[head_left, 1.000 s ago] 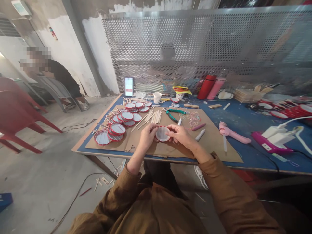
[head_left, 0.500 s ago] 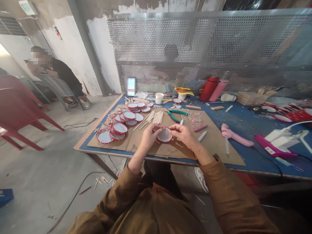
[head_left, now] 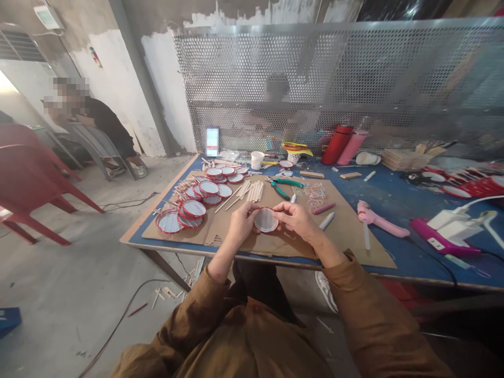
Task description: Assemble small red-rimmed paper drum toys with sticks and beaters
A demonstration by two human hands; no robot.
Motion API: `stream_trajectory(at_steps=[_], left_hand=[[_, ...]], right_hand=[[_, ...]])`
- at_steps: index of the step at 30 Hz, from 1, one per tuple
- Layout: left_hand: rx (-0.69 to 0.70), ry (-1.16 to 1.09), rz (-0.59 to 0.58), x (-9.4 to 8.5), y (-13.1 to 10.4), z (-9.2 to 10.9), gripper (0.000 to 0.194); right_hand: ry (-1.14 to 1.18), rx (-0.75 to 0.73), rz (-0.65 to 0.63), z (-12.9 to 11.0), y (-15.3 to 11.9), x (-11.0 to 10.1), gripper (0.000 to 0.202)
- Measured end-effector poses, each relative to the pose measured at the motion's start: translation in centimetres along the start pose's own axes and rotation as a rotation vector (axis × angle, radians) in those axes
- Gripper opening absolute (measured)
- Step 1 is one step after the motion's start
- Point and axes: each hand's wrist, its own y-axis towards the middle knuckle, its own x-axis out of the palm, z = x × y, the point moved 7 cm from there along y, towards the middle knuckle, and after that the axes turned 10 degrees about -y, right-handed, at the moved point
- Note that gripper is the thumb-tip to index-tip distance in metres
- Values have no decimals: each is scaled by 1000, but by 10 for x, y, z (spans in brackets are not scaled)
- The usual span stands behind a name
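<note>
Between my two hands is a small round disc with a red rim (head_left: 266, 220) and a pale, greyish face turned up. My left hand (head_left: 242, 220) pinches its left edge, and my right hand (head_left: 295, 216) grips the right edge with thumb and fingers. It is held just above the brown cardboard sheet (head_left: 244, 242), near the table's front edge. To the left lies a heap of similar red-rimmed discs (head_left: 193, 208), several with thin wooden sticks. Flat wooden sticks (head_left: 256, 191) and green-handled pliers (head_left: 287, 182) lie just beyond my hands.
A pink glue gun (head_left: 380, 220) and a purple power strip (head_left: 444, 236) with white plugs are at right. Farther back stand a paper cup (head_left: 257, 160), a phone (head_left: 211, 142) and a red flask (head_left: 337, 144) before a perforated metal screen (head_left: 244, 68). Another person sits far left.
Both hands still hold the red-rimmed disc in nearly the same place. The view has shifted very slightly; nothing has been picked up or let go.
</note>
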Motion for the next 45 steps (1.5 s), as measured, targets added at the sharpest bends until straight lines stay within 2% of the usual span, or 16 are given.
stream_trajectory(at_steps=[5,12,15,28,38,45], left_hand=[[-25,-42,-3,1,1,0,14],[-59,-50,-8,4,3,-2,22],[-70,-27,-17,4,3,-3,26],[-110,38,20,1,1,0,21],[-131,40,-57,4,1,-3,17],[-134,0,-60,4,-1,-4,16]], right_hand=[[36,1,36,3,1,-2,36],[120,-98,256,5,8,-19,31],[105,-106,305,8,9,-22,32],[182,-19,152,4,4,-12,37],[215,19,294,8,-6,-4,40],[211,6,319,4,-6,-3,37]])
